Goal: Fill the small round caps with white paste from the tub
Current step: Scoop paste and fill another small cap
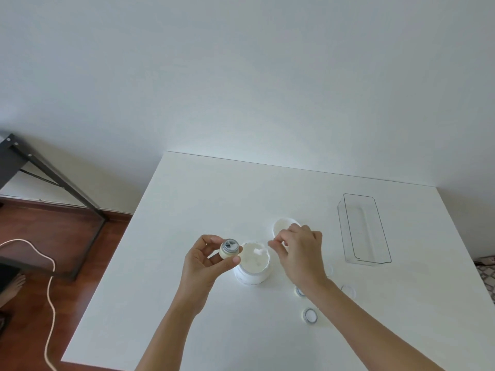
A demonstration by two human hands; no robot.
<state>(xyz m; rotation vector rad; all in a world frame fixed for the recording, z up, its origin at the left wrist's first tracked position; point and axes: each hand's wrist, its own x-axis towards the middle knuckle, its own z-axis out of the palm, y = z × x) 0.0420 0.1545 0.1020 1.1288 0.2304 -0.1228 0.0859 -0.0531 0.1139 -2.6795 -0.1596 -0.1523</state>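
Note:
A white tub of white paste stands open in the middle of the white table. My left hand holds a small round cap between thumb and fingers just left of the tub, its opening partly filled with paste. My right hand pinches a thin white spatula whose tip carries a lump of paste over the tub. Two more small caps lie on the table: one near the front, another partly hidden under my right wrist.
The tub's white lid lies behind my right hand. A clear rectangular plastic box stands at the right. Small clear rings lie right of my right forearm. A dark metal frame and a cord are on the floor left.

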